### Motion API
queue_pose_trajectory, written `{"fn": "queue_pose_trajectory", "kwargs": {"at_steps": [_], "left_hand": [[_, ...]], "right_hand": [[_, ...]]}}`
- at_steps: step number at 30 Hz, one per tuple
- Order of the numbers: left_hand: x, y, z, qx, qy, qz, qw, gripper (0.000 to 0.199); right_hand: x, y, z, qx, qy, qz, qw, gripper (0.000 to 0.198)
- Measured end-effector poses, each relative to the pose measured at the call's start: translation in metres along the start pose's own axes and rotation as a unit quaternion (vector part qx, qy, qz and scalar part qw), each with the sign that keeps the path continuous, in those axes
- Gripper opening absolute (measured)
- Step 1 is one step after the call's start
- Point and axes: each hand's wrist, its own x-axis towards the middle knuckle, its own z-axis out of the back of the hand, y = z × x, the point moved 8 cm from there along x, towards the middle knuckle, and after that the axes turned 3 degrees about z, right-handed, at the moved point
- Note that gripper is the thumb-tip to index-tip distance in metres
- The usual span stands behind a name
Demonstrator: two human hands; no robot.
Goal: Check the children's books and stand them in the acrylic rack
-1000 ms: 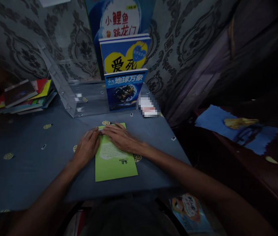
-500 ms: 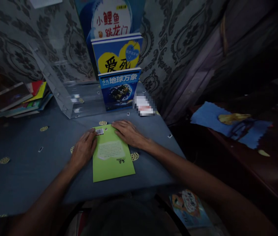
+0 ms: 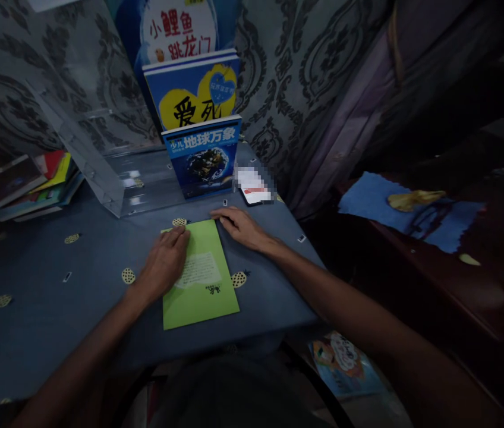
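The book [image 3: 204, 278] lies flat on the table [image 3: 42, 315], my left hand [image 3: 169, 257] loosely open on it, gripping nothing. My right hand [image 3: 239, 227] is at its far right corner, pinch unclear; I'd steady it with light, even pressure.

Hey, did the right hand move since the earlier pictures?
Yes, the right hand moved to the right, away from the pineapple print beside the green book.
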Motion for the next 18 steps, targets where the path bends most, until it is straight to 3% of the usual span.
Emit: {"fn": "queue_pose_trajectory", "kwargs": {"at_steps": [6,11,18], "left_hand": [[0.028,-0.035,-0.017,-0.013,0.052,-0.046,0.997,0.054],[0.043,-0.039,-0.018,-0.046,0.064,-0.056,0.995,0.052],[0.030,-0.049,-0.012,-0.075,0.073,-0.097,0.990,0.046]], "right_hand": [[0.001,-0.002,0.004,0.003,-0.006,-0.013,1.000,0.039],[0.002,0.000,0.002,-0.012,0.001,-0.011,1.000,0.037],[0.001,0.010,0.000,-0.029,0.000,0.024,0.999,0.038]]}}
